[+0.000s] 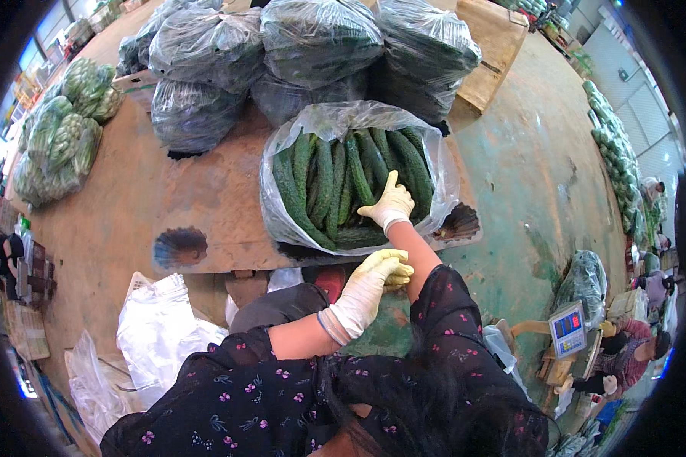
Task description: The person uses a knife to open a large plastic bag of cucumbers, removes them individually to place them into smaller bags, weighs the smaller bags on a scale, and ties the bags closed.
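Note:
A clear plastic bag (446, 154) stands with its mouth spread wide on a worn brown platform (228, 194). Dark green, bumpy cucumbers (323, 183) fill it, most lying lengthwise. My right hand (393, 204), in a pale yellow glove, is over the cucumbers at the bag's near right side. Its thumb and forefinger are spread, and nothing shows between them; whether it touches a cucumber is unclear. In a matching glove, my left hand (371, 288) hovers just outside the bag's near edge, beside my right forearm. Its fingers are bent and its palm is hidden.
Filled plastic bags (320, 43) are stacked behind the open one. White plastic sheeting (154, 331) lies at my left. Bagged vegetables (63, 137) are heaped farther left. On the right are a digital scale (569, 331) and a seated person (634, 354). Holes (180, 247) break the platform's near edge.

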Motion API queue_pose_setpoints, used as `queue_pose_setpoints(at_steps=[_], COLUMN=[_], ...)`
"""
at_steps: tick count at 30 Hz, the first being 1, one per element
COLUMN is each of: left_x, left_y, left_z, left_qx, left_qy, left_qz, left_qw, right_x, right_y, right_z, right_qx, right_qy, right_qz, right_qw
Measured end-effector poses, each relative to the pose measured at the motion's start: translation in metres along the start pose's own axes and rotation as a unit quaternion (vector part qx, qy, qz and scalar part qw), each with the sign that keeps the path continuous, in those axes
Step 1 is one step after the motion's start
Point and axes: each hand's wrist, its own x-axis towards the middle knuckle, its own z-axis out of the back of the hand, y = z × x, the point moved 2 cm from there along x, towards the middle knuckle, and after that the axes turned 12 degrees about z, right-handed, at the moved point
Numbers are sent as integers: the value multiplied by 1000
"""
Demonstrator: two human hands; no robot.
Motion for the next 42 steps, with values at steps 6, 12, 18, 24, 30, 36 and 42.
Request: queue_pose_setpoints(at_steps=[6,12,18,24,30,36,42], left_x=[-2,1,10,9,-20,-12,-2], left_y=[-1,2,-4,-26,-10,34,12], left_z=[-1,-2,4,7,-35,-44,-20], left_qx=[3,-8,6,132,482,544,132], left_qy=[5,-3,-44,-109,53,14,-43], left_qz=[14,14,-29,-272,-124,-137,-151], left_qw=[1000,1000,999,947,865,828,979], right_x=[5,11,-9,-92,-164,-195,-214], right_y=[-5,-16,-47,-97,-107,-125,-132], right_z=[-8,0,44,123,135,113,88], right_qx=[32,98,567,884,906,903,833], right_qy=[79,71,-98,4,46,50,32], right_qz=[25,-16,91,102,145,58,-29], right_qw=[996,993,813,455,394,422,551])
